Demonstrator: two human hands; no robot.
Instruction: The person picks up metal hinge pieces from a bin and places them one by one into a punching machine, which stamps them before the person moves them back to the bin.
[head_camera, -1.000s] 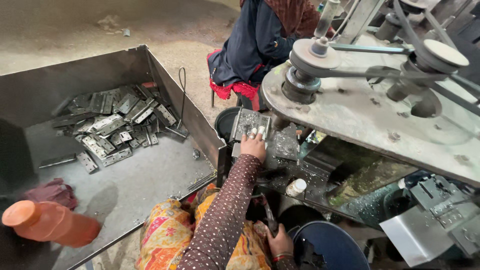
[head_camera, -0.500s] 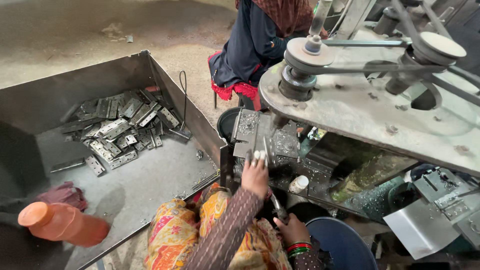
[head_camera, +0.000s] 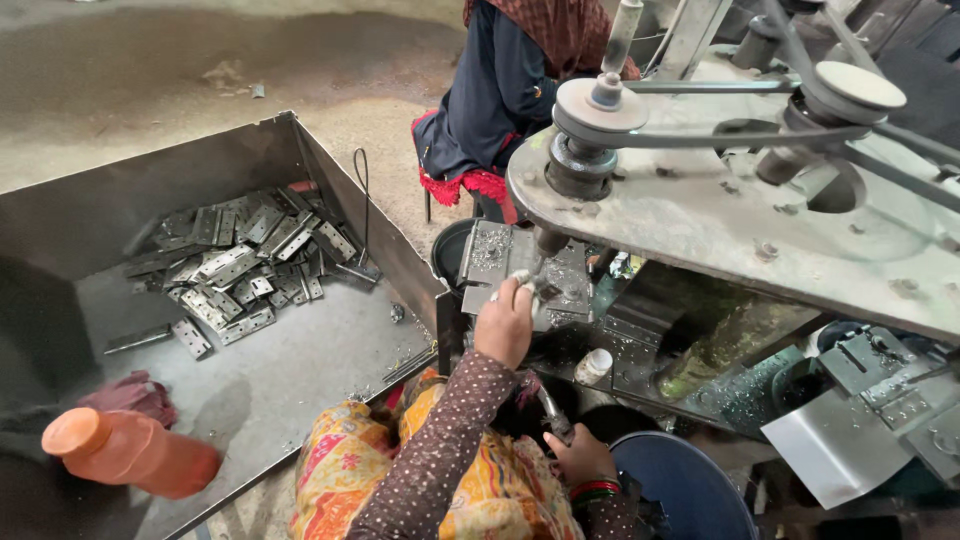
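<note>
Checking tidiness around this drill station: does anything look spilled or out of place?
Yes. An orange bottle lies on its side in the metal tray, beside a red rag. Metal shavings litter the work plate near the left hand.

The floor (head_camera: 150, 70) is bare, dusty earth or concrete, grey-brown, with a few scraps lying near its far edge. A large grey metal bin (head_camera: 120, 200) with slanted walls fills the left side; a heap of flat metal plates (head_camera: 240, 265) lies toward its far corner, and an orange plastic bottle (head_camera: 130, 450) rests at its near edge beside a dark red rag (head_camera: 130, 395). Another person (head_camera: 510, 80) in dark blue sits beyond the bin. Soft, even daylight falls across everything.
</note>
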